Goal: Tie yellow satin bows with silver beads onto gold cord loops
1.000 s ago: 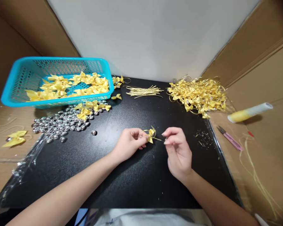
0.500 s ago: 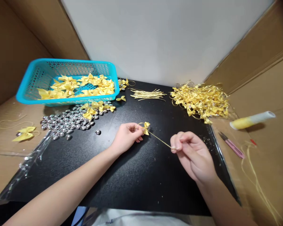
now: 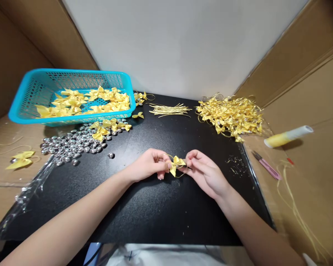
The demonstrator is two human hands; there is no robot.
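Observation:
Low over the black table, my left hand (image 3: pixel 155 164) pinches a yellow ribbon bow (image 3: pixel 176 164) at its left side. A thin gold cord (image 3: pixel 180 176) runs from the bow and bends round in a loop below it. My right hand (image 3: pixel 205 170) is close on the bow's right, its thumb and fingers closed on the cord. Another arc of cord shows above the left fingers. The exact spot where the right fingertips grip is partly hidden.
A blue basket (image 3: pixel 72 121) of yellow bows stands at the back left, with silver beads (image 3: pixel 80 142) before it. Cut gold cords (image 3: pixel 170 109) lie at the back. Finished-looking bows (image 3: pixel 230 114) are heaped right, near pink-handled snips (image 3: pixel 268 168) and a yellow-white tube (image 3: pixel 288 136).
My right hand has moved left to the bow, and the cord that was stretched straight between the hands now bends in a loop. The whole view has shifted slightly.

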